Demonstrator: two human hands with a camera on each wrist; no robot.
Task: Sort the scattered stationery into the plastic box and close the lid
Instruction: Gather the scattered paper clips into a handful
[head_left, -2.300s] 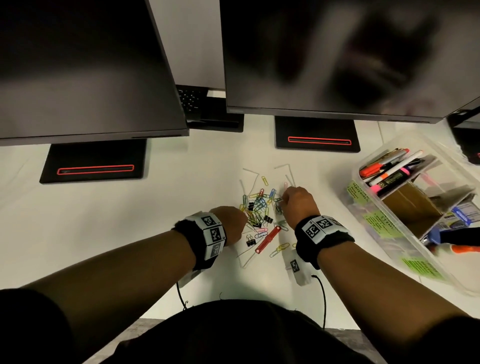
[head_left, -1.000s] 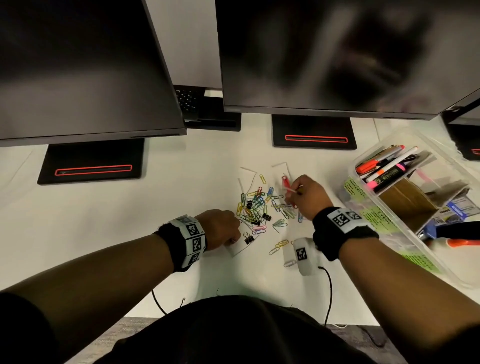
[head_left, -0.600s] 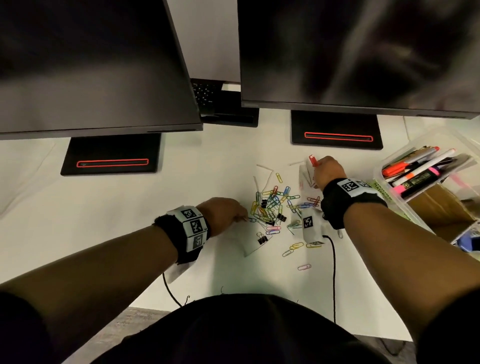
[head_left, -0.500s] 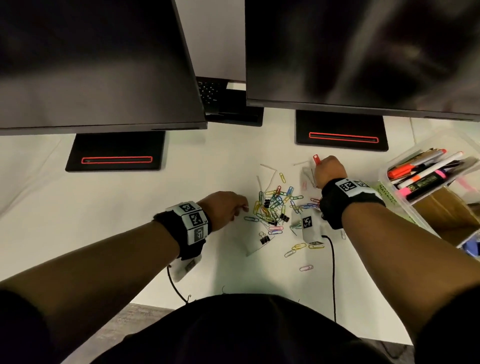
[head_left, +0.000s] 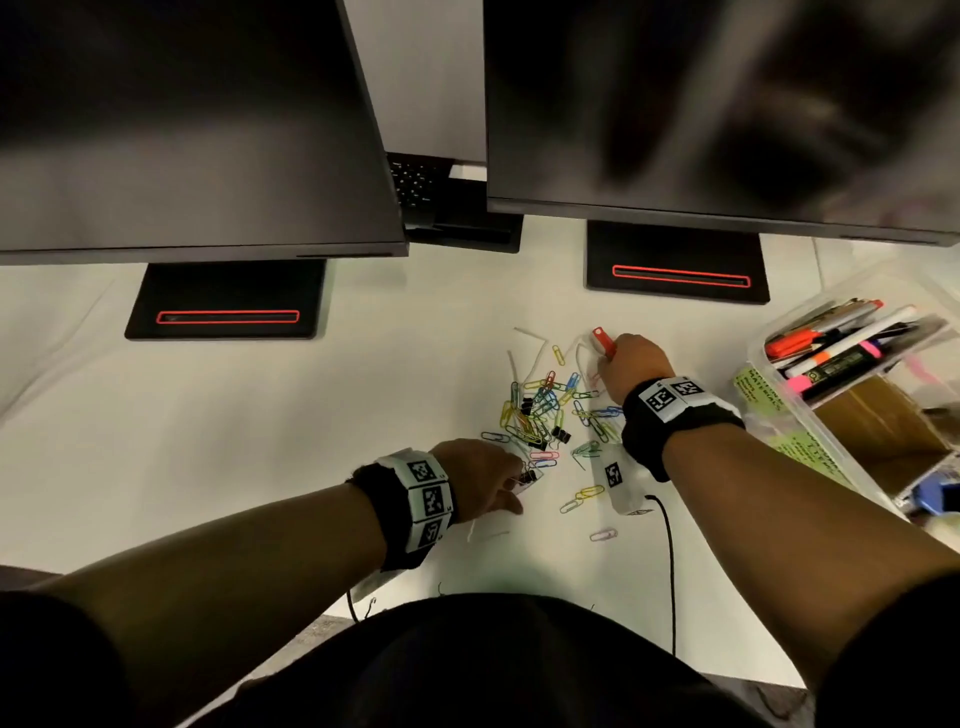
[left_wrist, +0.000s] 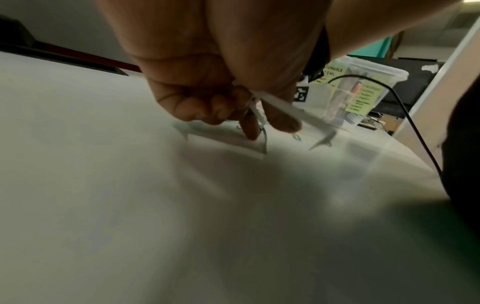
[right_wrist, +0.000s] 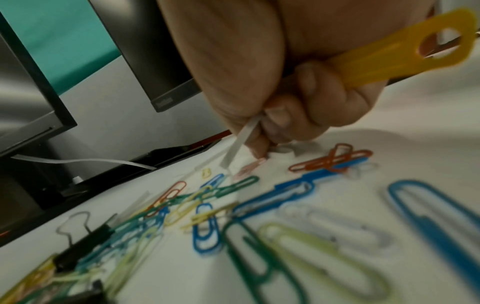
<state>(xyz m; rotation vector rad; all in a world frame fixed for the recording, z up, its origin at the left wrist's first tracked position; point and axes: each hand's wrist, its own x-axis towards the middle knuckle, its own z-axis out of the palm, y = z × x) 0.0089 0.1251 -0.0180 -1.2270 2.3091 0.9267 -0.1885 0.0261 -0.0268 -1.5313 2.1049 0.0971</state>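
Note:
A pile of coloured paper clips with small black binder clips lies on the white desk. My left hand is at the pile's near edge. It holds thin white strips in curled fingers, and one fingertip touches the desk by a black binder clip. My right hand is at the pile's far right. It grips a flat red-orange plastic tool and pinches a white strip. The open clear plastic box stands to the right.
Two dark monitors on black stands close off the back of the desk, with a keyboard between them. Markers and highlighters fill the box's far compartment. More white strips lie beyond the pile. A black cable trails off the near edge.
The right hand picked the red tool out of the pile and carried it to the pile's far right side. The left hand shifted to the binder clip at the near edge.

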